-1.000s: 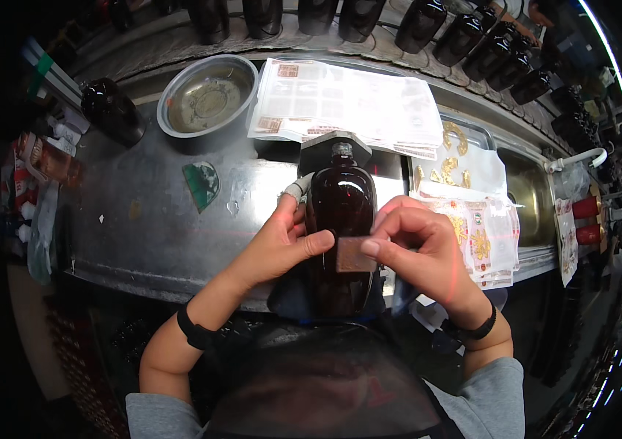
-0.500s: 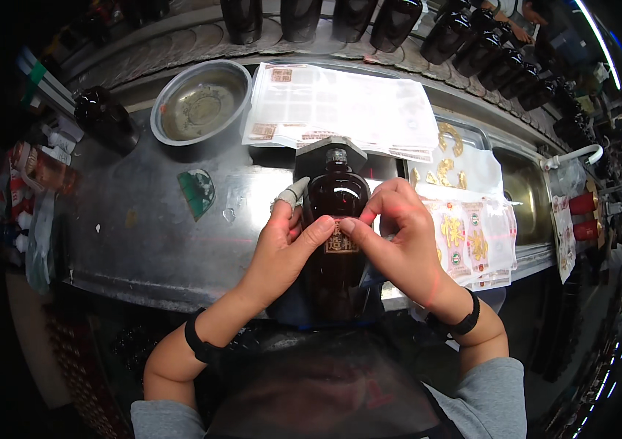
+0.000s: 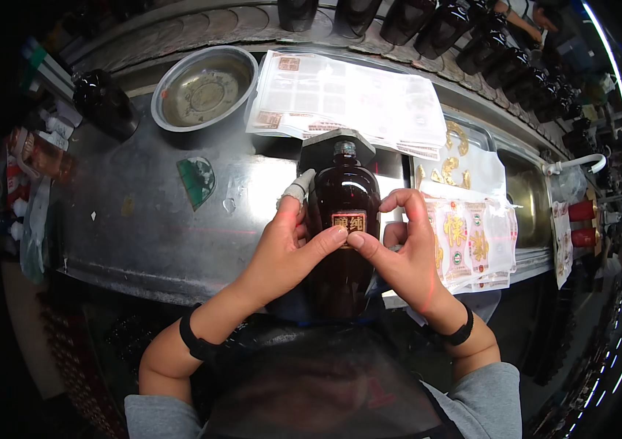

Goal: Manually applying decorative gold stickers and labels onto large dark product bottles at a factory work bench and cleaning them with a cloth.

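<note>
I'm in a bottle-labelling workshop: a slatted conveyor [image 3: 201, 25] lined with dark bottles [image 3: 439, 31] crosses the top of the frame, label sheets [image 3: 355, 99] lie on my metal bench [image 3: 128, 234], and a labelled bottle [image 3: 344, 194] sits between my left hand [image 3: 285, 249] and right hand [image 3: 412, 252].

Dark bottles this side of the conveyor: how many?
2: the front bottle, between the left hand and right hand; the far-left bottle, on the worktop, left of the basin. Dark picture edges may hide more.
</note>
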The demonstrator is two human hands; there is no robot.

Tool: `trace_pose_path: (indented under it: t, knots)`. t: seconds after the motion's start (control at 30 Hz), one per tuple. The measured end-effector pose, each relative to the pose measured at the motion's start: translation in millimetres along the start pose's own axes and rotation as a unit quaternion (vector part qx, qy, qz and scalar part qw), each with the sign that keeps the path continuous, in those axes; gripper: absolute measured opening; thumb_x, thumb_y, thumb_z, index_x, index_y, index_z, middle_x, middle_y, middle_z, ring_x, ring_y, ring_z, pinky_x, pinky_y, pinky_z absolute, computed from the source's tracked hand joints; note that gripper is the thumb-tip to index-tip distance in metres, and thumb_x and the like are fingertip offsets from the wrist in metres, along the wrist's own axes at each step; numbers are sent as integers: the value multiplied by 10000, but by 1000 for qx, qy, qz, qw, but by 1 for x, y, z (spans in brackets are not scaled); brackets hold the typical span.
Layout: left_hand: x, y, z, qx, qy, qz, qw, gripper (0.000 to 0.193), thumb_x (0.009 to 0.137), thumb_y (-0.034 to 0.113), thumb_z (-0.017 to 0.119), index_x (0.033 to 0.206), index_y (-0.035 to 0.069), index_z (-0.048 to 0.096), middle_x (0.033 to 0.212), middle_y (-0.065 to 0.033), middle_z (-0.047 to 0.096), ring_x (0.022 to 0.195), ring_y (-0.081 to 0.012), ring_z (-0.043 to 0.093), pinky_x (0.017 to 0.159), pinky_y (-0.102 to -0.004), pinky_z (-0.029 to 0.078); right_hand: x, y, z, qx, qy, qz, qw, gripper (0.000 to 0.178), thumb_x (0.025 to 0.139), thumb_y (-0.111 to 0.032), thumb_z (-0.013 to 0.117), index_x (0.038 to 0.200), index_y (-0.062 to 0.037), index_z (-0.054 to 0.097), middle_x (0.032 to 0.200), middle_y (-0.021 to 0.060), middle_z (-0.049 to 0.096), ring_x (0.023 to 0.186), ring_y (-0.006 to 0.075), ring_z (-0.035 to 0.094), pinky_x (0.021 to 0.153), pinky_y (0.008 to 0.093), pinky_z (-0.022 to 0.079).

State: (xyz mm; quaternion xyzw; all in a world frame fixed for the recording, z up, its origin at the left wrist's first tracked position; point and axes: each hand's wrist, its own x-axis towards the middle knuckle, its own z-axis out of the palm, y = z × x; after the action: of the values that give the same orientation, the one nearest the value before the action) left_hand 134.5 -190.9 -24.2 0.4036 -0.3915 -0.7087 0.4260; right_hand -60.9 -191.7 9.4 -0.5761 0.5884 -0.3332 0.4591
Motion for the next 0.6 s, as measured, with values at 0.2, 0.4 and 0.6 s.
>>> trace_pose_path:
  t: [0.2, 0.4, 0.6]
  knots:
    - [0, -2, -2, -16, -15, -2, 1000, 874, 951, 160, 688, 1564, -15, 89, 1436, -184, 442, 1292, -215, 504, 1064, -346, 435, 1, -2, 2, 21, 2, 19, 1000, 573, 757, -277, 883, 1052, -12, 469, 1034, 54, 440, 543, 37, 334, 457, 224, 308]
    - [1, 0, -8, -28, -6, -1, 1000, 830, 974, 147, 654, 1564, -9, 92, 1420, -179, 457, 1282, -204, 509, 1055, -337, 442, 5, 0, 14, 0, 27, -2, 1000, 535, 786, -254, 859, 1044, -11, 458, 1024, 54, 420, 558, 40, 348, 459, 223, 309]
    - [2, 0, -7, -19, 4, 5, 1000, 814, 979, 157, 652, 1554, -26, 106, 1378, -169, 493, 1253, -195, 529, 1037, -327, 455, 8, 9, 18, 32, 21, -12, 999, 493, 820, -246, 828, 1036, -11, 453, 1014, 57, 413, 541, 40, 362, 457, 220, 324]
